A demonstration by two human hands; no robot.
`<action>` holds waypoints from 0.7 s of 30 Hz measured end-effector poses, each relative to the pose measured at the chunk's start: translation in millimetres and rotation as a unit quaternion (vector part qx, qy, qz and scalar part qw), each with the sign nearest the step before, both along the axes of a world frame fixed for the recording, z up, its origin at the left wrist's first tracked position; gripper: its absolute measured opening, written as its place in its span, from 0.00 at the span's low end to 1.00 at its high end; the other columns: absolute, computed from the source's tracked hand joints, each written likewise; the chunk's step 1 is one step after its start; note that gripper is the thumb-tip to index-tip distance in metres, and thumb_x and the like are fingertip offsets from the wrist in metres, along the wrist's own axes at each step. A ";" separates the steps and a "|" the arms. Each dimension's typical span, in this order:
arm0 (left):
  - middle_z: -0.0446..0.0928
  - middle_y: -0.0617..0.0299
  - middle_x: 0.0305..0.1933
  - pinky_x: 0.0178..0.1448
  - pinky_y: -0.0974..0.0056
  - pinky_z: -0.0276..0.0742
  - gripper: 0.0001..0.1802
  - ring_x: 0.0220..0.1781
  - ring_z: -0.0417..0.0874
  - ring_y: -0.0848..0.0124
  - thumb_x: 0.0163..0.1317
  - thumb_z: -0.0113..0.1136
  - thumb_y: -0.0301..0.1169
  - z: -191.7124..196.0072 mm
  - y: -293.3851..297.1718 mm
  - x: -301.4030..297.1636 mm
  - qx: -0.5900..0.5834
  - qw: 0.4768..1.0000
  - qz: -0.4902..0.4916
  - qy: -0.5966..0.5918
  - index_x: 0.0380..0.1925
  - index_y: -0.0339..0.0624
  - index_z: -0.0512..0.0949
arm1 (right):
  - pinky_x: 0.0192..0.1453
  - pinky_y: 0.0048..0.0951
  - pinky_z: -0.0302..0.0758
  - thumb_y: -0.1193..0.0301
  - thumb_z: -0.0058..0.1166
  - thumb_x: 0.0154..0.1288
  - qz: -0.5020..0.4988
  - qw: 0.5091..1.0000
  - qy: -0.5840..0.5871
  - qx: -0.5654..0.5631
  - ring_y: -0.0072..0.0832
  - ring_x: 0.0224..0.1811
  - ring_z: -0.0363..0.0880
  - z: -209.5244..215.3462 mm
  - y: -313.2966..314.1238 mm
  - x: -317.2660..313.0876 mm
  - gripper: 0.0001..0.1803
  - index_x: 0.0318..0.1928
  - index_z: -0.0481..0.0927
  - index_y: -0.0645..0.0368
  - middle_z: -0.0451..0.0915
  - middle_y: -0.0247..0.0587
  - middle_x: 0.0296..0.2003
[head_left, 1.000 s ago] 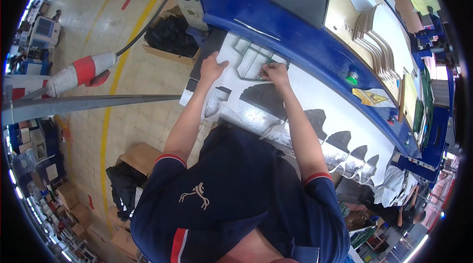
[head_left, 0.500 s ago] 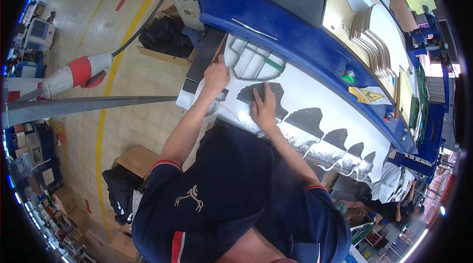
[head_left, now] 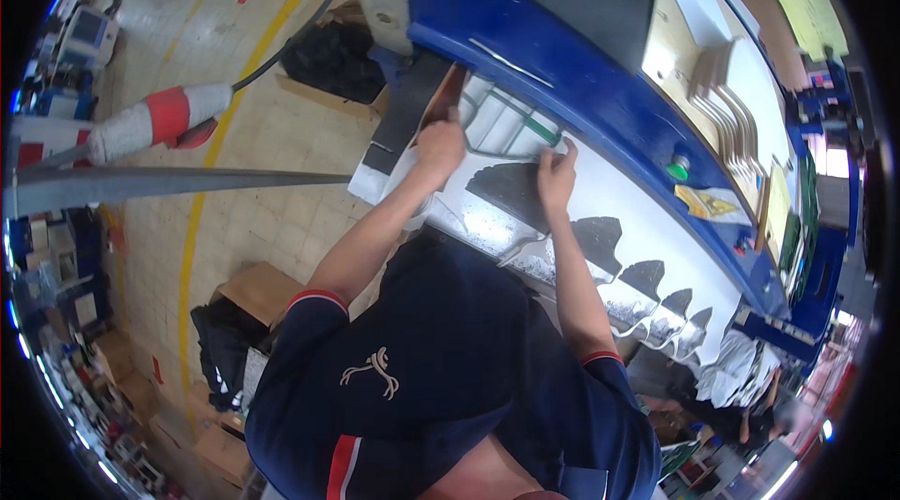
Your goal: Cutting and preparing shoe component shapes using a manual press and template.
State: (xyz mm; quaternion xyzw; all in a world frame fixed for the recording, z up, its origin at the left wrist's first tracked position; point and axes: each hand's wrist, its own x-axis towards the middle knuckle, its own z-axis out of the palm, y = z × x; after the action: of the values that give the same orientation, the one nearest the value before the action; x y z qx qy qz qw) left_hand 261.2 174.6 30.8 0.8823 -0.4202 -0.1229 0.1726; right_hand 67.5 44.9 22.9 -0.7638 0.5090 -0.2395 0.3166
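A long white sheet with several dark tooth-shaped cut-outs lies on the bed of a blue machine. My left hand is at the sheet's far left end, fingers curled around a thin brown flat piece that stands on edge just above it. My right hand rests on the sheet with fingers stretched out, beside a dark cut-out and below a row of white cut strips. Both bare forearms reach forward from my navy shirt.
Tan curved pieces are stacked on the machine's far side by a green button. A black bag and a red-and-white post are on the tiled floor at left. Cardboard boxes sit near my left side.
My left hand has moved up to the sheet's end and closed on the brown piece. My right hand dropped onto the sheet, then slid right and up toward the strips.
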 end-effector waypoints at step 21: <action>0.74 0.45 0.50 0.54 0.46 0.68 0.11 0.53 0.72 0.48 0.55 0.61 0.33 -2.4 -9.3 21.3 -0.125 0.980 0.114 0.109 0.36 0.39 0.80 | 0.24 0.27 0.71 0.66 0.42 0.74 0.079 0.987 0.045 0.130 0.22 0.18 0.72 -3.0 -21.8 0.2 0.27 0.69 0.60 0.64 0.76 0.38 0.20</action>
State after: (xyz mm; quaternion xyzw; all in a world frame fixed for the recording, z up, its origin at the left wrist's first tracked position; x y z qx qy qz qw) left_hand 282.5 165.3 28.4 0.8774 -0.3073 -0.1443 0.3390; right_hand 67.8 23.1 19.9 -0.7640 0.4876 -0.1103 0.4080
